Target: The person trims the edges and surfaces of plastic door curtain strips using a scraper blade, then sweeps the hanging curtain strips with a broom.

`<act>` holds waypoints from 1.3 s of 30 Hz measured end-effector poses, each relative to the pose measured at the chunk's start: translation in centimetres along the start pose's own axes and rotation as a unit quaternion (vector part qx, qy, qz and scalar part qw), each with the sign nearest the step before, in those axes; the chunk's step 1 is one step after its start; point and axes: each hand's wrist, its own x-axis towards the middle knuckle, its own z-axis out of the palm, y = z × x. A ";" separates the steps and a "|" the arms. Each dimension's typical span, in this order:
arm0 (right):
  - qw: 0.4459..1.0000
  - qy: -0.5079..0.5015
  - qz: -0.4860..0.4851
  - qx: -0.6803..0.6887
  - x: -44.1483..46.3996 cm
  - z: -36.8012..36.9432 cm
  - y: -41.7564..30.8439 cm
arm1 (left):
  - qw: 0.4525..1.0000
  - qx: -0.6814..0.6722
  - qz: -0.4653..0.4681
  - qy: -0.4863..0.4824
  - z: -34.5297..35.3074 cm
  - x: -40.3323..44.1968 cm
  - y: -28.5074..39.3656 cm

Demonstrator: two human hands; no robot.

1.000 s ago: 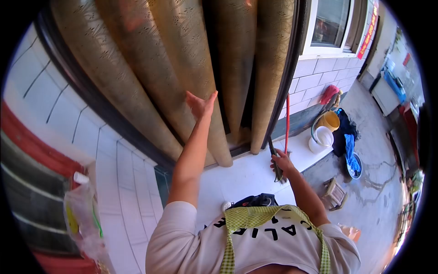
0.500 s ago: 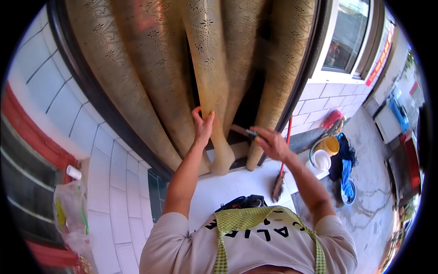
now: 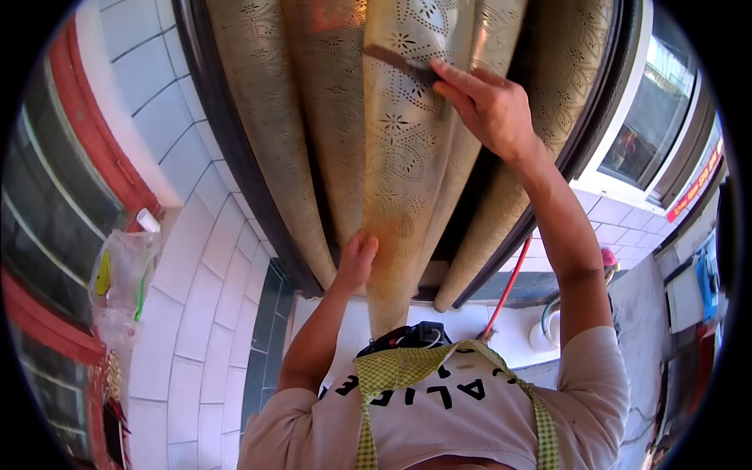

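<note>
A patterned, yellowish-brown curtain (image 3: 403, 164) hangs in folds inside a dark door frame. Low on its middle fold, my left hand (image 3: 358, 258) is closed round the fold's left edge. Higher up, my right hand (image 3: 492, 108) grips a dark, flat tool (image 3: 399, 64) like a brush or scraper. The tool lies across the same fold, over the punched flower pattern; its handle is partly hidden by my fingers.
A broom with a red handle (image 3: 507, 290) leans right of the doorway, near a white bucket (image 3: 544, 332). At the left, a plastic bag (image 3: 129, 266) hangs by a red-framed window. A white-framed window (image 3: 658, 102) is at the right.
My right hand has risen with the tool to the upper part of the curtain. My left hand keeps its hold on the fold, now drawn out towards me. The view has shifted.
</note>
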 end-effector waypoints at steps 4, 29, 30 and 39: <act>0.997 -0.041 0.022 0.063 -1.3 0.2 -0.2 | 0.998 0.019 -0.055 -0.020 -1.0 -0.7 -0.8; 0.998 -0.040 0.003 -0.047 2.2 -0.6 -0.9 | 0.994 -0.066 -0.077 -0.039 -1.5 -0.4 2.2; 0.998 -0.039 0.002 -0.048 2.3 -0.4 -1.1 | 0.994 -0.066 -0.075 -0.040 -1.4 -0.4 2.3; 0.975 -0.206 -0.078 0.016 -5.8 1.5 -6.8 | 0.996 0.017 -0.083 -0.013 -1.9 0.1 2.5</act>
